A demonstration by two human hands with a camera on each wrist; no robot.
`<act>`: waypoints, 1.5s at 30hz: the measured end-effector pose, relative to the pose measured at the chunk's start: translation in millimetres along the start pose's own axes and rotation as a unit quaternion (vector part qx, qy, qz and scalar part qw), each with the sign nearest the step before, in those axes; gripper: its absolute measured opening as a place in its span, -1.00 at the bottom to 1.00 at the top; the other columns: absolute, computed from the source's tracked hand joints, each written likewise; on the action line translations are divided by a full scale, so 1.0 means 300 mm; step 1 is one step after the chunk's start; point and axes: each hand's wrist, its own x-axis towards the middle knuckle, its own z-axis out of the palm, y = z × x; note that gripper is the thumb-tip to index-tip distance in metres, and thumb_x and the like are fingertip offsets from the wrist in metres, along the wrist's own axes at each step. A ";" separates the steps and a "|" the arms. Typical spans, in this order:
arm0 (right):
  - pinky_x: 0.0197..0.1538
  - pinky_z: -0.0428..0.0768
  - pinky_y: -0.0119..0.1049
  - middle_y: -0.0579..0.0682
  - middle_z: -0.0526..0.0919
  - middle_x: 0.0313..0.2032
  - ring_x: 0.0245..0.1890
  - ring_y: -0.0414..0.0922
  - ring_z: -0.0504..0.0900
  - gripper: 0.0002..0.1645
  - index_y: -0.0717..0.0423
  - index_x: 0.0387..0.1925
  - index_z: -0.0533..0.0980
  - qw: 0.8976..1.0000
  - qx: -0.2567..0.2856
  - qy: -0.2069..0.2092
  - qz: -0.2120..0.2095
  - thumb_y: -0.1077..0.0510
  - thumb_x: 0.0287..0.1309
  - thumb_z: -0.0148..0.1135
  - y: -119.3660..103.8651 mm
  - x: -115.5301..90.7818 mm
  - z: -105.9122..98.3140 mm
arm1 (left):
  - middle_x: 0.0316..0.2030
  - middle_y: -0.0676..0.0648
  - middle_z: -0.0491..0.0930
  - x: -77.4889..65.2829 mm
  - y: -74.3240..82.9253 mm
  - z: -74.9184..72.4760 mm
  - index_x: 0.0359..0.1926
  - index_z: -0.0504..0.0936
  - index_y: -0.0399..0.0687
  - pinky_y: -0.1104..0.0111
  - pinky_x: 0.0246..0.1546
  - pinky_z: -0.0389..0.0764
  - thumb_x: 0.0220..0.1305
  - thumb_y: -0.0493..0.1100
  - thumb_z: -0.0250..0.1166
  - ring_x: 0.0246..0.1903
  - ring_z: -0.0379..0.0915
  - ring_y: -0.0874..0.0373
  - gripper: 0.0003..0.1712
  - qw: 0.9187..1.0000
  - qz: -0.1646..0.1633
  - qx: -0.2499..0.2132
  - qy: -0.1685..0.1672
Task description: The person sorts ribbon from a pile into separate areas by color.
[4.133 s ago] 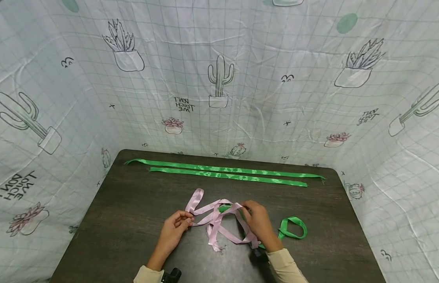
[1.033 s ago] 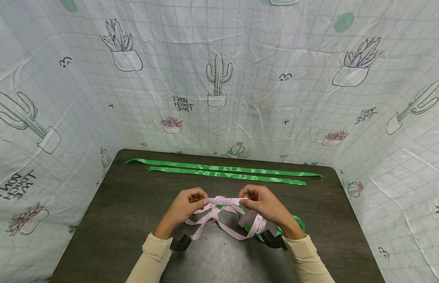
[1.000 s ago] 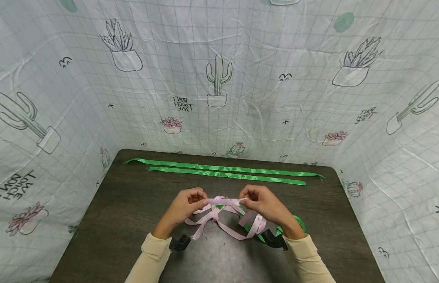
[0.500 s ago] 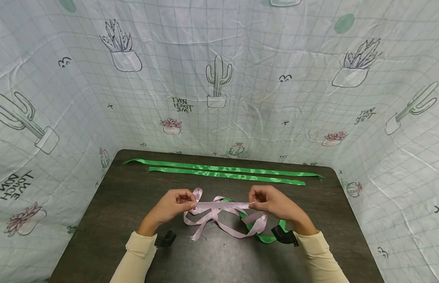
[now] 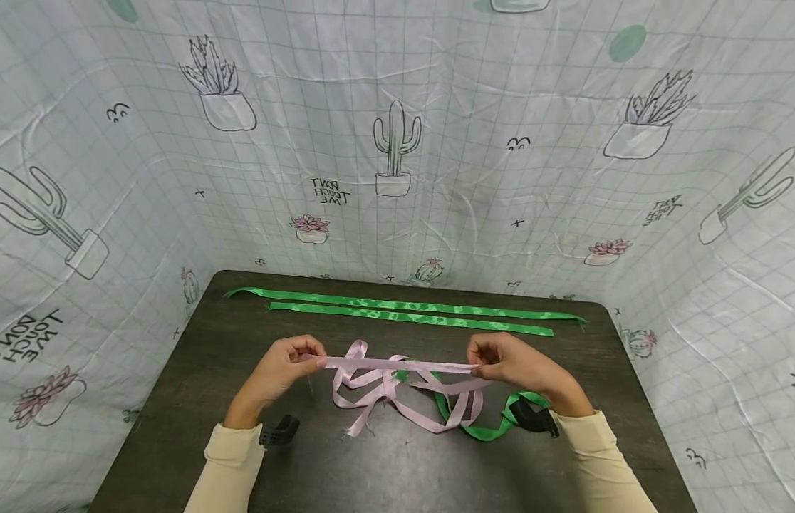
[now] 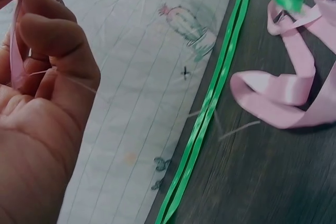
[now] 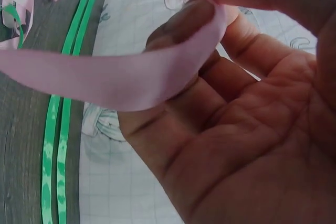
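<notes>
A pink satin ribbon [image 5: 397, 365] is stretched taut between both hands above the table in the head view. My left hand [image 5: 283, 367] pinches its left end; in the left wrist view a loose thread trails from the curled fingers [image 6: 55, 35]. My right hand [image 5: 518, 365] pinches it between thumb and fingers, and the right wrist view shows a pink tail [image 7: 121, 80] hanging from the grip. Beneath the taut stretch lies a loose heap of pink ribbon [image 5: 429, 425], looped and crossing itself, with a green ribbon [image 5: 487, 432] tangled in it and curling off to the right.
Two green ribbons [image 5: 410, 317] lie straight and side by side along the back of the dark wooden table [image 5: 199, 399]. Behind the table's rear edge hangs a white grid-patterned cloth [image 5: 461, 192] printed with cacti. Black wrist cameras [image 5: 281, 430] sit on both wrists.
Both hands have moved from the heap to above it, taken hold of a pink ribbon, and drawn apart, left hand leftward and right hand rightward, so a longer stretch shows between them.
</notes>
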 end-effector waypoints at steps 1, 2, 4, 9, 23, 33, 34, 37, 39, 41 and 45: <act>-0.41 0.42 -0.36 -0.12 0.44 -0.43 -0.48 -0.33 0.36 -0.90 0.24 -0.31 0.48 1.000 0.004 -0.001 0.003 0.42 0.36 0.18 0.002 -0.003 -0.006 | -0.35 0.13 0.59 -0.005 0.000 -0.011 -0.11 0.61 -0.40 0.39 -0.34 0.58 0.43 -0.32 0.33 -0.39 0.48 0.31 -0.84 1.000 0.001 -0.004 0.006; -0.41 0.43 -0.35 -0.12 0.44 -0.43 -0.48 -0.33 0.37 -0.90 0.25 -0.30 0.47 1.000 0.010 -0.002 0.005 0.42 0.37 0.17 0.005 -0.007 -0.012 | -0.36 0.14 0.59 -0.010 0.000 -0.021 -0.11 0.61 -0.39 0.39 -0.35 0.57 0.44 -0.33 0.32 -0.39 0.48 0.31 -0.86 1.000 0.002 -0.012 0.012; -0.41 0.43 -0.35 -0.11 0.44 -0.42 -0.47 -0.33 0.37 -0.91 0.28 -0.29 0.47 1.000 0.022 -0.003 0.006 0.41 0.38 0.17 0.012 -0.014 -0.023 | -0.38 0.15 0.58 -0.021 0.000 -0.043 -0.13 0.62 -0.32 0.41 -0.36 0.57 0.45 -0.35 0.30 -0.40 0.48 0.31 -0.93 0.999 0.005 -0.034 0.023; -0.40 0.44 -0.36 -0.14 0.43 -0.42 -0.45 -0.34 0.38 -0.91 0.35 -0.28 0.44 0.999 0.047 -0.006 -0.006 0.40 0.42 0.15 0.033 -0.032 -0.049 | -0.37 0.17 0.63 -0.051 -0.008 -0.097 -0.20 0.65 -0.01 0.48 -0.33 0.60 0.46 -0.44 0.23 -0.40 0.51 0.35 -0.77 0.992 0.023 -0.112 0.049; -0.53 0.45 -0.21 -0.22 0.40 -0.52 -0.59 -0.16 0.34 -0.84 0.35 -0.30 0.41 0.996 0.066 0.057 -0.002 0.37 0.45 0.17 0.106 -0.117 -0.127 | -0.27 0.01 0.67 -0.093 -0.043 -0.169 -0.24 0.62 -0.15 0.49 -0.24 0.70 0.48 -0.58 0.02 -0.34 0.64 0.27 -0.66 0.933 0.104 -0.325 0.113; -0.38 0.48 -0.21 -0.23 0.48 -0.49 -0.51 -0.10 0.40 -0.89 0.27 -0.28 0.45 0.984 0.113 0.134 0.014 0.37 0.43 0.19 0.158 -0.190 -0.162 | -0.34 -0.01 0.67 -0.117 -0.055 -0.203 -0.27 0.61 -0.14 0.48 -0.29 0.66 0.52 -0.52 0.04 -0.36 0.61 0.24 -0.69 0.899 0.085 -0.381 0.198; -0.37 0.49 -0.22 -0.22 0.49 -0.48 -0.50 -0.10 0.42 -0.89 0.23 -0.27 0.46 0.982 0.125 0.140 0.012 0.38 0.44 0.18 0.164 -0.195 -0.162 | -0.35 -0.01 0.67 -0.118 -0.058 -0.205 -0.27 0.62 -0.14 0.48 -0.29 0.66 0.52 -0.51 0.05 -0.36 0.61 0.23 -0.70 0.896 0.085 -0.387 0.202; -0.32 0.55 -0.25 -0.21 0.52 -0.45 -0.46 -0.18 0.48 -0.83 0.13 -0.25 0.50 0.972 0.173 0.157 -0.004 0.39 0.49 0.10 0.183 -0.206 -0.159 | -0.37 -0.02 0.67 -0.121 -0.066 -0.210 -0.26 0.63 -0.16 0.46 -0.29 0.64 0.52 -0.50 0.07 -0.37 0.60 0.22 -0.71 0.888 0.090 -0.403 0.204; -0.28 0.59 -0.30 -0.20 0.56 -0.40 -0.41 -0.23 0.55 -0.77 0.09 -0.22 0.53 0.962 0.214 0.169 -0.021 0.41 0.51 0.05 0.197 -0.213 -0.155 | -0.37 -0.02 0.68 -0.122 -0.070 -0.212 -0.26 0.65 -0.17 0.46 -0.29 0.64 0.52 -0.49 0.08 -0.37 0.61 0.21 -0.72 0.885 0.092 -0.408 0.205; -0.22 0.64 -0.35 -0.18 0.62 -0.35 -0.36 -0.25 0.62 -0.71 0.08 -0.19 0.55 0.947 0.262 0.181 -0.041 0.44 0.53 -0.02 0.209 -0.217 -0.149 | -0.37 -0.02 0.68 -0.121 -0.073 -0.214 -0.27 0.65 -0.16 0.46 -0.29 0.64 0.52 -0.49 0.07 -0.37 0.61 0.21 -0.71 0.884 0.091 -0.408 0.209; -0.08 0.69 -0.38 -0.12 0.69 -0.21 -0.23 -0.23 0.72 -0.63 0.11 -0.15 0.61 0.909 0.351 0.213 -0.068 0.47 0.53 -0.09 0.231 -0.222 -0.133 | -0.36 -0.01 0.67 -0.120 -0.077 -0.214 -0.29 0.66 -0.14 0.46 -0.30 0.64 0.52 -0.49 0.09 -0.37 0.61 0.22 -0.70 0.885 0.076 -0.399 0.227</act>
